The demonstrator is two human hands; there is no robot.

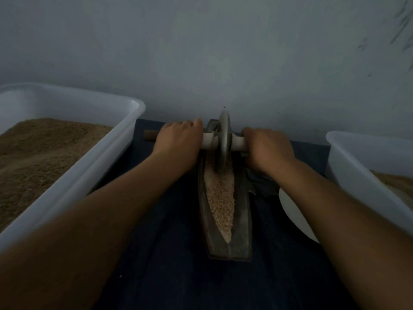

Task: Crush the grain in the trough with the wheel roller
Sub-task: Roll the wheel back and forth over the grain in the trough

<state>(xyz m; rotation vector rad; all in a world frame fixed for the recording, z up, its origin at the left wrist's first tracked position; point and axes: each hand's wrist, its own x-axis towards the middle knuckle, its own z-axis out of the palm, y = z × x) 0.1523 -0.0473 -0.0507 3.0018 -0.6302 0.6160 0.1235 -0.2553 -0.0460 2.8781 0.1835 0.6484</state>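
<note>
Both hands, left hand (pixel 178 139) and right hand (pixel 266 146), curl round the wheel roller (pixel 224 142) axle at the trough (pixel 242 209) far end; its long axis runs back toward the person

Two hands are in view, a left hand (pixel 178 142) and a right hand (pixel 267 148), one on each side of the single wheel roller (pixel 224 139). One boat-shaped trough (pixel 242 220) holds one bed of grain (pixel 220 198). Two white plastic tubs flank the trough: one left tub (pixel 73 182) holding brown meal, one right tub (pixel 357 166) holding a paler heap. One white plate (pixel 292 211) shows partly just right of the trough. One dark cloth (pixel 169 253) covers the worktop.
</note>
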